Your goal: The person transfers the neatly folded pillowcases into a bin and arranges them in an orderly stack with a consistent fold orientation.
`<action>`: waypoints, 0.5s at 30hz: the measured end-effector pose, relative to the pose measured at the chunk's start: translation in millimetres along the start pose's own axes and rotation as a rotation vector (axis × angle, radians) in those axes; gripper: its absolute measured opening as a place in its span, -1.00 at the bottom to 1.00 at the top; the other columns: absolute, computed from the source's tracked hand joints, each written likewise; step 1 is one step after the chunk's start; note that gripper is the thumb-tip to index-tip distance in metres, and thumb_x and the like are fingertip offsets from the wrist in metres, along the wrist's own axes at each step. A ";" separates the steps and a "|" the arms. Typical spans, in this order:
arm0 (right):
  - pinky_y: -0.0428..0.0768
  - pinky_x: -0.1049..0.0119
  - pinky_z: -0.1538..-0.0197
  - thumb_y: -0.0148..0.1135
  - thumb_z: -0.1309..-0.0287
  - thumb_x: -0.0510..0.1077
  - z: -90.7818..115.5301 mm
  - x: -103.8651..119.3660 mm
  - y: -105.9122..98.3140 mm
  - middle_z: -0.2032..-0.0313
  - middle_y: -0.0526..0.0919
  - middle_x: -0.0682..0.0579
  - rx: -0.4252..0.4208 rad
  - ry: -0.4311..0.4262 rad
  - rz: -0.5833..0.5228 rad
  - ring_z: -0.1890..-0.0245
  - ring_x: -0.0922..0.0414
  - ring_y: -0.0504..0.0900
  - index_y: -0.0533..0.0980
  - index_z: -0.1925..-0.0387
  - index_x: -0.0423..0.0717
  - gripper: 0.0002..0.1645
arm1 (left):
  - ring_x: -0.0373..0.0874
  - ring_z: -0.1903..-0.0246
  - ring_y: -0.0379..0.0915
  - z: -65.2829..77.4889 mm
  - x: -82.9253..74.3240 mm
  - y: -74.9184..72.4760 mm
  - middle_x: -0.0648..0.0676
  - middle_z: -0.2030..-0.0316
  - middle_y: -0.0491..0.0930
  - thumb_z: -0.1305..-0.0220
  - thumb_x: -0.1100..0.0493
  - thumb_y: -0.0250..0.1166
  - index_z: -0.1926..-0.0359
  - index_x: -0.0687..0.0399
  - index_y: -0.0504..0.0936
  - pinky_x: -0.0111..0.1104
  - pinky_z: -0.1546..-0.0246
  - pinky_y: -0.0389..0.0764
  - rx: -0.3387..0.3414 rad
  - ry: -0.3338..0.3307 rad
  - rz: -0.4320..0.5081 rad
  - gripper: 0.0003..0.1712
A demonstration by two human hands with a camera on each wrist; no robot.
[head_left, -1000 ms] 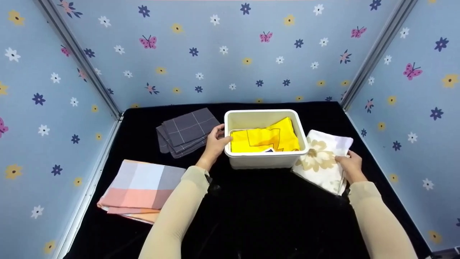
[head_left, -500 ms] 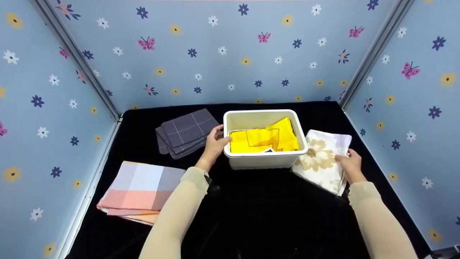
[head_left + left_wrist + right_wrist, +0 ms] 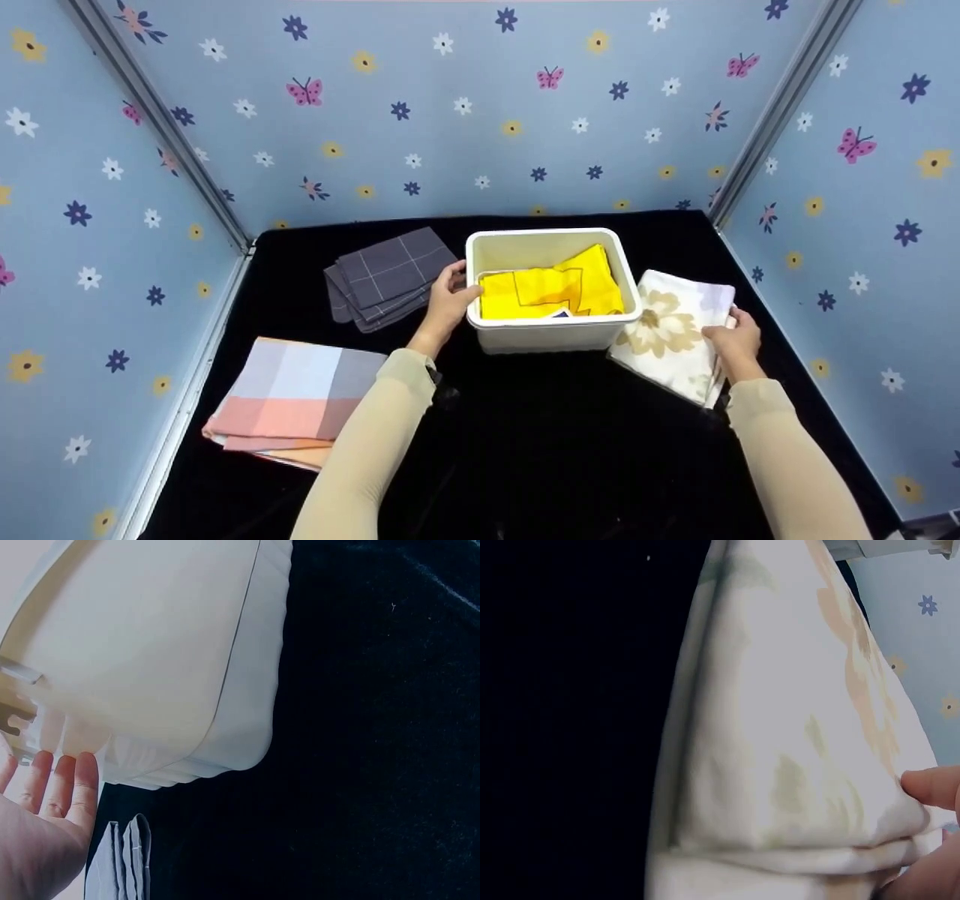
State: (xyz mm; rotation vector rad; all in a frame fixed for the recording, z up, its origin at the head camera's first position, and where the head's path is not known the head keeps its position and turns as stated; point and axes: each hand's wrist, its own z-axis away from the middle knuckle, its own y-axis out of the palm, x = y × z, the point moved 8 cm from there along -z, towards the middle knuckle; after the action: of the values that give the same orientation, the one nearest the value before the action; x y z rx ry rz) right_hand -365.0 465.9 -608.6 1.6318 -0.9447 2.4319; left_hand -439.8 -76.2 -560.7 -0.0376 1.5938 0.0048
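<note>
At the left end of a white plastic storage bin point(image 3: 551, 337), my left hand point(image 3: 448, 304) holds the rim, thumb over the top edge. The left wrist view shows that hand's fingers point(image 3: 82, 787) against the bin's end wall. Inside the bin lies folded yellow cloth point(image 3: 540, 289) with dark line markings. To the bin's right, a folded white cloth point(image 3: 675, 360) with a tan flower print lies partly beside its corner. My right hand point(image 3: 736, 346) pinches the right edge of this cloth. In the right wrist view the thumb point(image 3: 934, 786) presses on its top layer, above several folds.
Folded dark grey checked cloth point(image 3: 397, 266) lies behind my left hand. Nearer, at the left, is a folded pink, white and orange plaid cloth point(image 3: 300, 390), partly behind my left sleeve point(image 3: 367, 442). Flower-patterned blue panels point(image 3: 465, 135) enclose the black-covered table point(image 3: 540, 450).
My right hand has shifted slightly to the right at the floral cloth's edge. The left hand and the bin stay as they were.
</note>
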 end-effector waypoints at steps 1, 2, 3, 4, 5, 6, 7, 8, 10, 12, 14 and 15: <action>0.41 -0.02 -0.61 0.25 -0.38 -0.31 0.0 -0.4 -1.2 -0.67 0.19 -0.27 -0.006 0.004 -0.005 -0.61 -0.18 0.30 0.05 -0.74 -0.15 0.01 | 0.20 -0.13 0.65 0.1 0.0 -0.3 0.42 -0.23 0.63 -0.21 0.34 0.36 -0.52 0.32 0.43 -0.19 -0.20 0.68 -0.001 0.000 -0.001 -0.18; 0.40 -0.02 -0.61 0.25 -0.39 -0.31 0.1 -0.8 -1.9 -0.67 0.18 -0.26 -0.011 0.009 -0.010 -0.61 -0.17 0.29 0.05 -0.74 -0.13 0.01 | 0.20 -0.12 0.65 0.1 0.0 -0.7 0.41 -0.22 0.63 -0.21 0.35 0.36 -0.52 0.32 0.43 -0.20 -0.20 0.68 -0.003 -0.001 -0.001 -0.18; 0.40 0.00 -0.61 0.24 -0.40 -0.31 0.4 -0.9 -2.2 -0.68 0.17 -0.25 -0.011 0.014 -0.022 -0.62 -0.17 0.28 0.04 -0.74 -0.12 0.00 | 0.19 -0.12 0.65 0.1 0.1 -1.1 0.41 -0.22 0.64 -0.20 0.35 0.36 -0.52 0.32 0.43 -0.20 -0.19 0.68 -0.006 0.000 -0.001 -0.18; 0.40 0.01 -0.62 0.24 -0.40 -0.31 0.0 -1.5 -2.5 -0.68 0.17 -0.24 -0.015 0.020 -0.031 -0.62 -0.16 0.28 0.05 -0.74 -0.12 0.00 | 0.18 -0.11 0.65 -0.1 0.3 -1.4 0.41 -0.21 0.64 -0.20 0.35 0.36 -0.52 0.32 0.44 -0.21 -0.18 0.68 -0.007 0.000 0.000 -0.18; 0.40 0.03 -0.61 0.24 -0.39 -0.32 -0.3 -1.8 -2.6 -0.68 0.18 -0.24 -0.019 0.023 -0.042 -0.62 -0.15 0.29 0.06 -0.74 -0.13 0.00 | 0.18 -0.10 0.66 0.1 0.1 -1.6 0.42 -0.21 0.64 -0.20 0.35 0.36 -0.52 0.31 0.44 -0.22 -0.18 0.68 -0.007 -0.002 0.004 -0.18; 0.40 0.06 -0.61 0.24 -0.38 -0.33 -0.3 -2.1 -2.6 -0.68 0.18 -0.24 -0.022 0.029 -0.052 -0.61 -0.13 0.29 0.07 -0.73 -0.14 0.00 | 0.17 -0.09 0.66 -0.2 0.4 -1.6 0.42 -0.21 0.64 -0.20 0.35 0.36 -0.52 0.31 0.44 -0.22 -0.17 0.68 -0.007 -0.002 0.006 -0.18; 0.41 0.08 -0.61 0.25 -0.37 -0.33 -0.7 -2.7 -2.5 -0.67 0.19 -0.24 -0.027 0.034 -0.060 -0.61 -0.13 0.30 0.07 -0.73 -0.16 -0.01 | 0.16 -0.08 0.66 -0.4 0.7 -1.4 0.43 -0.22 0.64 -0.20 0.35 0.35 -0.51 0.31 0.44 -0.23 -0.16 0.68 -0.007 -0.003 0.007 -0.18; 0.41 0.10 -0.61 0.25 -0.36 -0.33 -0.5 -3.2 -1.8 -0.67 0.18 -0.24 -0.026 0.042 -0.073 -0.60 -0.12 0.30 0.07 -0.72 -0.17 0.00 | 0.16 -0.08 0.66 -0.8 1.0 -1.2 0.43 -0.22 0.63 -0.20 0.35 0.35 -0.51 0.32 0.44 -0.23 -0.16 0.68 -0.006 -0.003 0.010 -0.18; 0.40 0.12 -0.61 0.27 -0.35 -0.33 -1.1 -4.7 -0.5 -0.67 0.18 -0.25 -0.025 0.059 -0.093 -0.58 -0.11 0.31 0.07 -0.71 -0.22 0.00 | 0.15 -0.08 0.65 -1.5 1.9 -0.5 0.44 -0.23 0.63 -0.20 0.34 0.35 -0.52 0.31 0.43 -0.24 -0.16 0.68 -0.003 -0.005 0.014 -0.18; 0.41 0.12 -0.60 0.28 -0.36 -0.31 -1.1 -5.9 1.6 -0.67 0.17 -0.27 -0.007 0.076 -0.113 -0.57 -0.12 0.33 0.05 -0.71 -0.25 0.01 | 0.14 -0.08 0.65 -1.8 2.5 0.1 0.44 -0.24 0.62 -0.21 0.34 0.35 -0.52 0.31 0.43 -0.24 -0.17 0.67 0.001 -0.007 0.013 -0.18; 0.45 0.12 -0.57 0.27 -0.40 -0.28 -1.5 -7.2 4.2 -0.67 0.16 -0.29 0.027 0.092 -0.122 -0.55 -0.14 0.35 0.02 -0.72 -0.26 0.01 | 0.14 -0.08 0.65 -1.7 2.8 0.3 0.45 -0.24 0.62 -0.21 0.34 0.35 -0.52 0.31 0.42 -0.23 -0.18 0.67 0.000 -0.008 0.012 -0.18; 0.49 0.15 -0.52 0.27 -0.41 -0.27 -1.4 -7.5 5.4 -0.66 0.17 -0.30 0.046 0.098 -0.121 -0.52 -0.13 0.38 0.01 -0.72 -0.27 0.01 | 0.14 -0.08 0.65 -1.6 2.8 0.2 0.44 -0.24 0.62 -0.21 0.34 0.35 -0.53 0.31 0.42 -0.22 -0.18 0.67 0.001 -0.009 0.012 -0.18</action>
State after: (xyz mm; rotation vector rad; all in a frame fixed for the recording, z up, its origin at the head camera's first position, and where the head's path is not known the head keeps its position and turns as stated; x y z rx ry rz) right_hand -364.9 464.4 -617.8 1.5197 -0.7591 2.4440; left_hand -441.5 -76.0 -563.5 -0.0275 1.5853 0.0134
